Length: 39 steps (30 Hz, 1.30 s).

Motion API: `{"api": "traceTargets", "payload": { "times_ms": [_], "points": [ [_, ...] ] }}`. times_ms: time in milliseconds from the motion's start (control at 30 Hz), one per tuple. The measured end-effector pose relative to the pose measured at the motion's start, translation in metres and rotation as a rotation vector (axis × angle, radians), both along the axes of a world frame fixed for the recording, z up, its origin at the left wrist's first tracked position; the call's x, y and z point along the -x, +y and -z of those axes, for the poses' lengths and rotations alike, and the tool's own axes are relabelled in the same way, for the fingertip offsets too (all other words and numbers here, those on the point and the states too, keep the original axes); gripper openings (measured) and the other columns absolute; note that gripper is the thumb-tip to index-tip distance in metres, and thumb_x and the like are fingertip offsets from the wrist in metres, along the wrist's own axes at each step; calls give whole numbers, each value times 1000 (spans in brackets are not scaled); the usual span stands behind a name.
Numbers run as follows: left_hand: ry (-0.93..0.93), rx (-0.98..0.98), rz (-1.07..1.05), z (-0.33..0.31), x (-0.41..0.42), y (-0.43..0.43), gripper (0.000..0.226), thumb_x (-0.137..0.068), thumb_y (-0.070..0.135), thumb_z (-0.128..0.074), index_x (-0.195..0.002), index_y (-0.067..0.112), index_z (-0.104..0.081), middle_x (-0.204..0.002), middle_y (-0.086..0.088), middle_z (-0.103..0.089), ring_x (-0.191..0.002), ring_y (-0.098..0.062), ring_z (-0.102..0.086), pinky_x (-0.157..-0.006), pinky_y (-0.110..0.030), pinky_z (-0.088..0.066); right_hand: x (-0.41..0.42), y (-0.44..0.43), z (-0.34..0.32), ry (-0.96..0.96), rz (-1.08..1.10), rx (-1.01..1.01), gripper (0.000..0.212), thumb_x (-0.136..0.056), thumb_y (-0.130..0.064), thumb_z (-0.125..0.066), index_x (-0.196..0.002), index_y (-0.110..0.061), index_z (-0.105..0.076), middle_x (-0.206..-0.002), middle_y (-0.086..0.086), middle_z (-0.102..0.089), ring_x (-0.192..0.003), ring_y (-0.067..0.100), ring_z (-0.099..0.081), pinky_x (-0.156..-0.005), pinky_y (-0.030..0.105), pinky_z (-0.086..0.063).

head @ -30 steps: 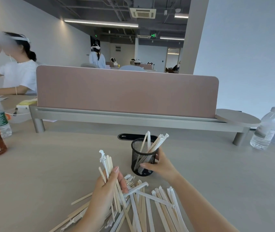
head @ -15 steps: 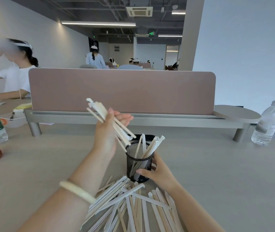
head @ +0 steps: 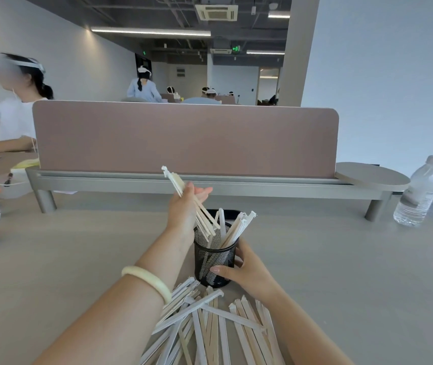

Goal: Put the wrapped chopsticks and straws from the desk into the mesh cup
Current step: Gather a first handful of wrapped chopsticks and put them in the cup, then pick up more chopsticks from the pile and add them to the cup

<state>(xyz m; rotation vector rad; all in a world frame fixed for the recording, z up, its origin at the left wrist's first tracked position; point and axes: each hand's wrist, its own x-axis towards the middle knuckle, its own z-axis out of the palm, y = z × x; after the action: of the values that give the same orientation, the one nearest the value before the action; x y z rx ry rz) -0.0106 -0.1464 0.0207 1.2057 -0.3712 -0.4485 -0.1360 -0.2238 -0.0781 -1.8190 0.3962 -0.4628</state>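
- Two bare hands work over a beige desk (head: 78, 259), with a black mesh cup (head: 214, 255) standing between them near the middle.
- Left hand (head: 183, 209) is raised above the cup's left rim, its fingers loosely spread while the thumb and palm pinch a bundle of wrapped chopsticks and straws (head: 197, 209); the bundle slants, its lower ends reaching into the cup's mouth and its upper ends pointing up and to the far left.
- A pale bangle (head: 148, 281) circles the left wrist.
- Right hand (head: 245, 272) is curled around the cup's right side, thumb pressed on the mesh near its base, gripping it.
- Several wrapped sticks (head: 237, 227) already stand in the cup, leaning right over its rim.
- Many more wrapped chopsticks and straws lie in a loose pile (head: 215, 330) on the desk, just near of the cup, between the two forearms.
- A clear water bottle (head: 419, 192) stands at the far right; a pink divider panel (head: 183, 140) runs across the far side of the desk.
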Motion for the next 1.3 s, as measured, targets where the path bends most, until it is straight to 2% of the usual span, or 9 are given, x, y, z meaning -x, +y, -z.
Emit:
{"api": "traceTargets", "payload": {
  "times_ms": [133, 300, 467, 633, 800, 900, 1000, 1133, 1300],
  "points": [
    [-82, -124, -63, 16, 3, -8, 27, -98, 31, -36, -81, 12, -46, -113, -15, -69, -110, -26, -61, -97, -31, -33, 0, 0, 1, -8, 2, -1, 59, -72, -18, -80, -120, -35, -50, -121, -12, -64, -123, 10, -53, -107, 37, -44],
    [-208, -273, 16, 19, 1, -1, 31, -93, 27, -49, -99, 1, -66, -112, -13, -68, -107, -24, -61, -87, -26, -35, 0, 0, 0, 1, 6, -8, 71, -72, -20, -80, -133, -28, -44, -126, -11, -61, -124, 10, -52, -108, 37, -43],
    [-233, -323, 161, 36, 1, 23, 33, -85, 25, -62, -117, 16, -63, -112, -1, -64, -104, -13, -55, -95, -29, -34, 1, -1, -3, 14, -9, 11, 72, -73, -20, -80, -134, -27, -43, -128, -10, -60, -123, 9, -51, -101, 25, -42],
    [-212, -256, 163, 38, -5, 33, 30, -86, 26, -60, -114, 18, -63, -114, -5, -69, -109, -20, -61, -101, -37, -43, 0, -3, -3, 9, -6, -7, 70, -73, -17, -80, -133, -27, -44, -129, -8, -59, -124, 10, -51, -102, 27, -44],
    [-404, -316, 92, 44, -2, 31, 11, -87, 15, -59, -95, 15, -66, -89, -2, -67, -83, -14, -61, -74, -23, -44, 0, -3, -2, 19, 6, 8, 77, -73, -19, -80, -138, -26, -40, -132, -12, -56, -126, 10, -49, -103, 26, -42],
    [-421, -350, 148, 42, 0, 34, 24, -85, 15, -61, -109, 13, -65, -102, -4, -70, -94, -18, -64, -87, -31, -48, 0, 0, -3, 36, 8, 29, 80, -75, -20, -78, -142, -26, -35, -137, -9, -54, -129, 9, -46, -110, 32, -38],
    [-345, -438, 200, 38, 0, 46, 68, -69, 51, -69, -130, 29, -50, -129, 1, -59, -119, -18, -55, -107, -43, -40, 4, 2, -7, 69, -13, 66, 84, -72, -27, -79, -143, -29, -34, -142, -12, -49, -134, 7, -41, -114, 40, -35],
    [-294, -511, 158, 33, -5, 76, 76, -74, 58, -61, -138, 27, -37, -142, 4, -46, -128, -17, -45, -103, -32, -33, 22, 0, -21, 158, 83, 77, 99, -74, -33, -77, -151, -20, -17, -155, -4, -31, -142, 16, -30, -116, 41, -31],
    [-521, -1018, 232, 48, -10, 133, 101, -62, 69, -64, -142, 19, -30, -150, -1, -35, -136, -20, -36, -111, -35, -32, 65, -2, -27, 441, 211, 262, 87, -77, -41, -73, -147, -15, -29, -145, 3, -39, -132, 21, -42, -101, 31, -40]
  ]
}}
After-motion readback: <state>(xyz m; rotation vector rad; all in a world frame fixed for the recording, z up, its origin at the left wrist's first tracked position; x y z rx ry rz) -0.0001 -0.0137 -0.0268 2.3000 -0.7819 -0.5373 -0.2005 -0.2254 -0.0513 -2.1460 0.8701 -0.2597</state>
